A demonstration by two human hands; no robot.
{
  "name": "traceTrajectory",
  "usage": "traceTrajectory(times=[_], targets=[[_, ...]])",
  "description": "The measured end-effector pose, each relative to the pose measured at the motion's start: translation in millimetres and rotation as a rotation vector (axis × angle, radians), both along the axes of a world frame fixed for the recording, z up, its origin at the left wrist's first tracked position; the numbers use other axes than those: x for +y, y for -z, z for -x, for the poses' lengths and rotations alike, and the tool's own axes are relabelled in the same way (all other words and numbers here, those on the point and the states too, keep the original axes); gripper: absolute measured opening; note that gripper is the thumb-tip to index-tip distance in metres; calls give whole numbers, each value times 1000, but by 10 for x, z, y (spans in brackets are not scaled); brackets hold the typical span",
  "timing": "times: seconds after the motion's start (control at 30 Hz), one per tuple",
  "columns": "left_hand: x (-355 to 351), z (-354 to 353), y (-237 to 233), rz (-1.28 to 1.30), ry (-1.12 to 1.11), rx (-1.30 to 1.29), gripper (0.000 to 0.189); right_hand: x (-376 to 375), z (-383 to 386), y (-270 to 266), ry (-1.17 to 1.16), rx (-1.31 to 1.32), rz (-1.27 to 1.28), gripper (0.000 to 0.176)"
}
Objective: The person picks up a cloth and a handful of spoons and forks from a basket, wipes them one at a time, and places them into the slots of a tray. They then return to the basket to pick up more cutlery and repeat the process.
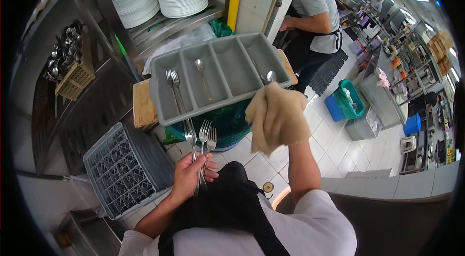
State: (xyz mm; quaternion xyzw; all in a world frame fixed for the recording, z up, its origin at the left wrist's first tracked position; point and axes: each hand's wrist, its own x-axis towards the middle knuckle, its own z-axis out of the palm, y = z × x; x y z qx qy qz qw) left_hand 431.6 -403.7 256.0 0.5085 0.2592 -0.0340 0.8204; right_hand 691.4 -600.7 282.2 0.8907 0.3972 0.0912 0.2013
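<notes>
Left hand (186,178), lower centre: grip closed on forks (203,139), handles bunched, tines kept clear. Cloth (276,118) shrouds right hand by tray (160,69); grip there: cannot tell.

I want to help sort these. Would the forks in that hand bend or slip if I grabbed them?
Probably stiff: the forks stand straight up from the left hand. Likely slippery too, since the metal looks shiny.

Above the 4-slot cutlery tray (232,69) room is open; the cloth (276,118) crowds its right corner.
</notes>
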Motion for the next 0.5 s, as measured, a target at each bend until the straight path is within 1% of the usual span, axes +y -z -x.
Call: traceTrajectory(times=[0.03, 0.07, 0.1, 0.13, 0.2, 0.23, 0.33, 0.4, 0.5], targets=[[-18, 9, -51, 1, -14, 5, 30, -8, -6, -80, 24, -2, 3, 9], [-30, 12, -104, 3, -28, 7, 28, 28, 61, -361, 44, -5, 6, 15], [-33, 22, -126, 7, -44, 9, 26, 1, 207, -636, -125, -13, -27, 20], [-25, 39, -104, 9, -61, 13, 26, 17, 248, -642, -141, -8, -25, 20], [6, 77, -34, -63, -72, -5, 22, 59, 306, -643, 63, 224, -506, 27], [28, 95, -16, -62, -86, 1, 22, 53, 330, -710, 68, 543, -861, 36], [102, 138, 17, -89, -92, -4, 23, 83, 437, -654, 77, 594, -875, 37], [134, 154, 43, -49, -159, -53, 19, 63, 545, -600, 102, 633, -885, 38], [168, 143, 71, -58, -179, -56, 21, 157, 707, -574, 112, 676, -900, 39]])
